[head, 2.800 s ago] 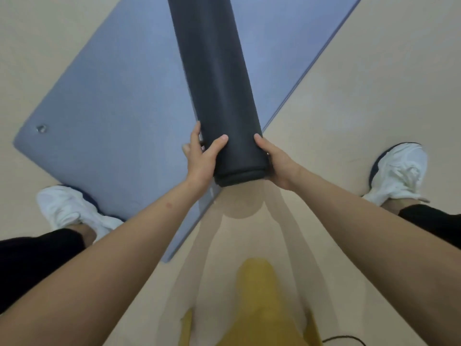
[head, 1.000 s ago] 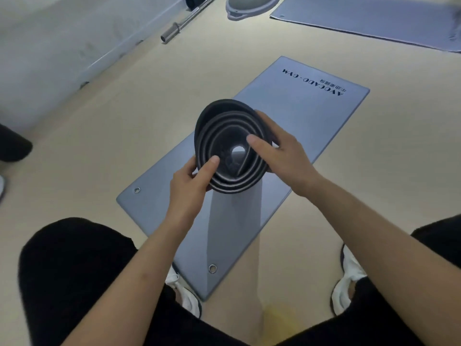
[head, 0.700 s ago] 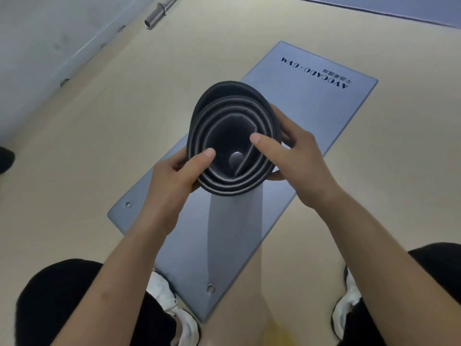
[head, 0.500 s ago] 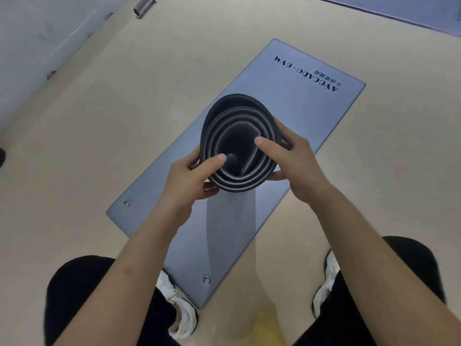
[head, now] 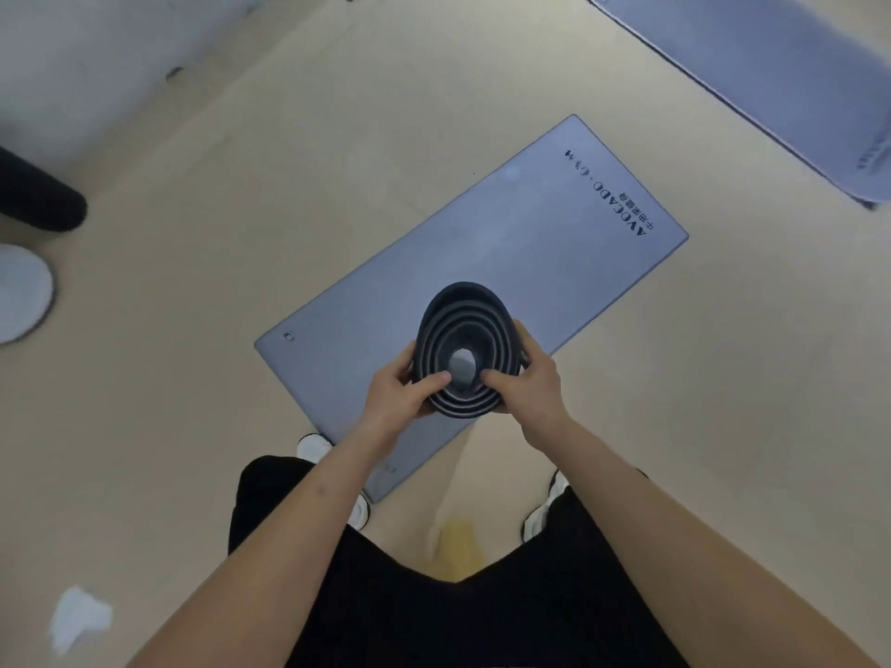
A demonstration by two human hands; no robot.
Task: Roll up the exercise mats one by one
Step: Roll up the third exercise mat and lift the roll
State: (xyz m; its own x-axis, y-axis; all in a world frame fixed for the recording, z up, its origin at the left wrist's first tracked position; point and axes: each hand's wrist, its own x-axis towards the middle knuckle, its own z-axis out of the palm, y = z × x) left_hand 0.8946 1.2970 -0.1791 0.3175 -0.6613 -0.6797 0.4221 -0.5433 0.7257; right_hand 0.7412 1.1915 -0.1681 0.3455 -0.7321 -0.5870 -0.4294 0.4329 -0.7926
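Farther below now: one rolled mat (head: 464, 351), two flat mats (head: 487, 277), both hands (head: 402, 390).

The rolled mat (head: 465, 351) is being held end-on between the left hand (head: 402, 395) and the right hand (head: 525, 383), above the near half of a flat mat (head: 506, 262) lying on the floor (head: 193, 378). A second flat mat (head: 771, 74) is lying well apart, at the far right.
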